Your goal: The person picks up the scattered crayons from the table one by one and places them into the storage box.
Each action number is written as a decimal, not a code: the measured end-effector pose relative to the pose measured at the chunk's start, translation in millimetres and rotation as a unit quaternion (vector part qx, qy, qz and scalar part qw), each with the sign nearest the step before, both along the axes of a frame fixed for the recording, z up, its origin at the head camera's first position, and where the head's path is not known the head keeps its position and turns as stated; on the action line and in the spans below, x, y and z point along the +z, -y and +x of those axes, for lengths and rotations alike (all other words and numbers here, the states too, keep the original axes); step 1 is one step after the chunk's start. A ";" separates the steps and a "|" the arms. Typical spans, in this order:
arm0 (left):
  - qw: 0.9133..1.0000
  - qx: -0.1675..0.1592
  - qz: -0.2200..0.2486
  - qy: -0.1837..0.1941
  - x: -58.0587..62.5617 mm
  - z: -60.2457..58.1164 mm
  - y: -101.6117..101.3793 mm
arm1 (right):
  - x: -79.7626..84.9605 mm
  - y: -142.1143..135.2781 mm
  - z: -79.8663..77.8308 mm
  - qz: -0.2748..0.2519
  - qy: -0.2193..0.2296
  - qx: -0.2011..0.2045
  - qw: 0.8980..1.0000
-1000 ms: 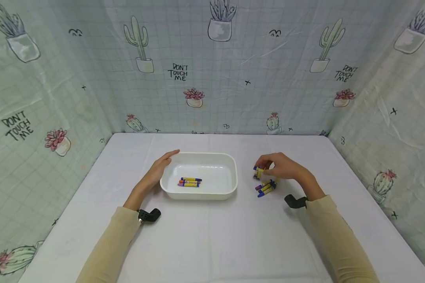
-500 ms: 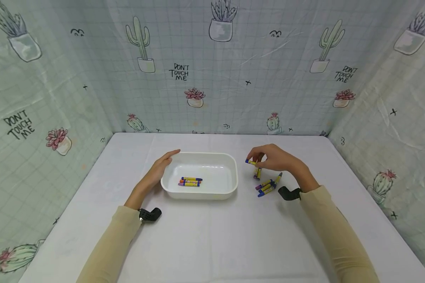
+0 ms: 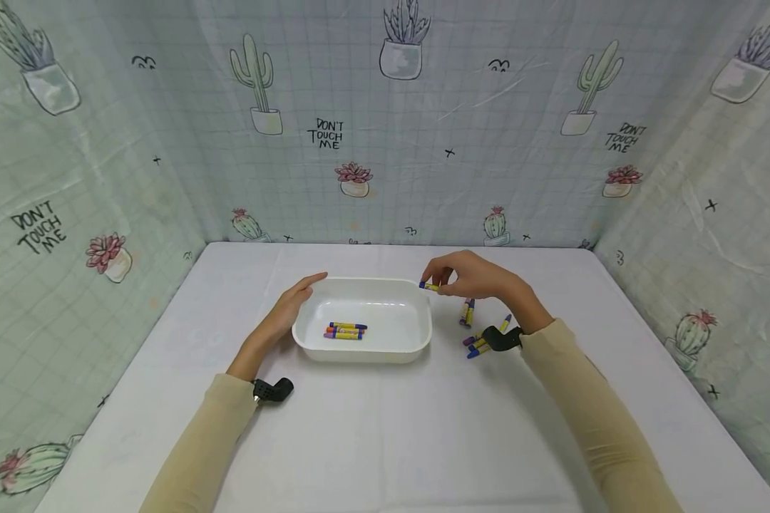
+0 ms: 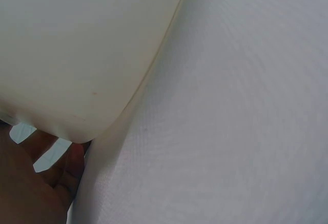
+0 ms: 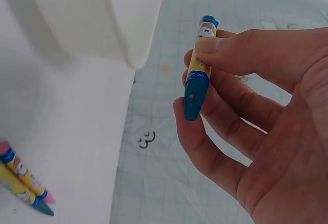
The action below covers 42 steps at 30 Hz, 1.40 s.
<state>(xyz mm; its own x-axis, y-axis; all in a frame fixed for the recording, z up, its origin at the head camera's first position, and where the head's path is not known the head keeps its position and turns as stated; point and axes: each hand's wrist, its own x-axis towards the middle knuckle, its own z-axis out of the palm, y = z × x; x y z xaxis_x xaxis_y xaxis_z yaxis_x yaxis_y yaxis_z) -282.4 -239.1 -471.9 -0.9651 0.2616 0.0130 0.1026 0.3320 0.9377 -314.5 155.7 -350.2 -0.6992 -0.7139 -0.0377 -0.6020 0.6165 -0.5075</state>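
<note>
My right hand (image 3: 471, 276) pinches a crayon (image 5: 200, 67) between thumb and fingers, above the table at the right back corner of the white tray (image 3: 362, 356). The crayon has a teal tip and a yellow wrapper with blue bands. In the head view my left hand (image 3: 286, 308) rests against the tray's left end, its index finger stretched along the back left corner. The left wrist view shows its fingers (image 4: 61, 170) against the outer wall. Several crayons (image 3: 344, 330) lie side by side inside the tray, left of its middle.
Right of the tray, two crayons (image 3: 467, 312) lie together on the white table (image 3: 372, 434). A small pile of crayons (image 3: 478, 347) sits in front of them, partly behind the black wrist camera (image 3: 502, 338). Printed cloth walls (image 3: 449, 192) border the table's back and sides.
My right hand has lifted a crayon from the loose ones on the right and carried it left and back to the tray's corner. The left hand and tray keep their places.
</note>
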 end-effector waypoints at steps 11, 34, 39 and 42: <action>1.000 0.001 -0.001 -0.002 1.0 0.6 0.3 | 10.3 40.0 -6.7 0.022 0.002 0.049 0.999; 0.999 0.005 -0.034 -0.012 0.2 -0.5 2.5 | -3.4 127.6 -26.0 0.065 0.055 0.098 0.992; 1.000 0.003 -0.029 -0.011 0.0 -1.1 1.9 | -11.0 142.4 -26.4 0.074 0.057 0.109 0.990; 1.000 0.004 -0.022 -0.009 -0.1 -1.8 0.7 | -14.8 148.9 -26.6 0.075 0.063 0.109 0.989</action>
